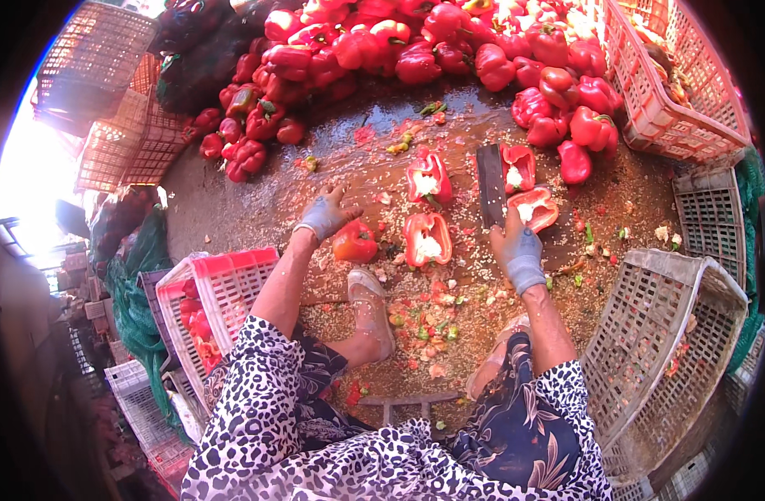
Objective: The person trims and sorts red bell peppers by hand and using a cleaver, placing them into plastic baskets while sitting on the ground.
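My right hand point(518, 246), in a grey-blue fingerless glove, is closed at the lower end of a dark, broad-bladed knife point(490, 188); the handle is hidden in the grip. Its blade points away from me. Beside the blade, two cut red pepper halves point(532, 209) show pale cores. My left hand point(325, 214), gloved alike, is open with fingers apart, just above a whole red bell pepper point(355, 241). Between my hands lie two more pepper halves, a farther one point(429, 179) and a nearer one point(426, 240), cut faces up.
A large heap of red peppers point(416, 58) fills the far side. Seeds and scraps cover the brown ground point(449, 376). A red-and-white crate point(232, 292) with pepper pieces stands left; a grey crate point(641, 334) leans right. An orange crate point(674, 108) stands far right.
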{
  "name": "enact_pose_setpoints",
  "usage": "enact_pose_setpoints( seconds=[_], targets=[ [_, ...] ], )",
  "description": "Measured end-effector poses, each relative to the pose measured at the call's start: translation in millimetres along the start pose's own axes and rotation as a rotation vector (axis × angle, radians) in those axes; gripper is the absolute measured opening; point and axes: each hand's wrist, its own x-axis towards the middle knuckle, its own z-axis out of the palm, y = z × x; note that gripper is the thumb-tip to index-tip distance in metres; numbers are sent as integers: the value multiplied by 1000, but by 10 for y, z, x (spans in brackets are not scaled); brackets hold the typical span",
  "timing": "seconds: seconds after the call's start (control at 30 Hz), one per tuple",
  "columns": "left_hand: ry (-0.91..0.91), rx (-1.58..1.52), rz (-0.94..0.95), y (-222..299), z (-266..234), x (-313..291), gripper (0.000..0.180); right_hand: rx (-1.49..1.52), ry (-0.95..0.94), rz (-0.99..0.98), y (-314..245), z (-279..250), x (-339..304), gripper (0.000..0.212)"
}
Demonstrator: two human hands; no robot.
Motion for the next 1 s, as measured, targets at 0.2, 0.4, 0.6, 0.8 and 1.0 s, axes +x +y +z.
enact_pose_setpoints(
  seconds=[0.2,0.4,0.6,0.8,1.0],
  targets=[
    [-191,-251,-69,-35,527,-416,95,102,-28,-135,-277,102,-520,30],
    [84,-1501,-655,294,1316,-500,74,29,-152,-277,-580,361,-791,25],
    [365,-1558,-708,775,1389,-565,57,-98,-270,-319,-685,509,-858,33],
    [437,-1625,-650,679,1487,-558,61,-194,-437,-299,-921,545,-838,32],
    [496,-1609,-578,598,1593,-584,64,-287,-500,-296,-1239,723,-481,26]
  ],
)
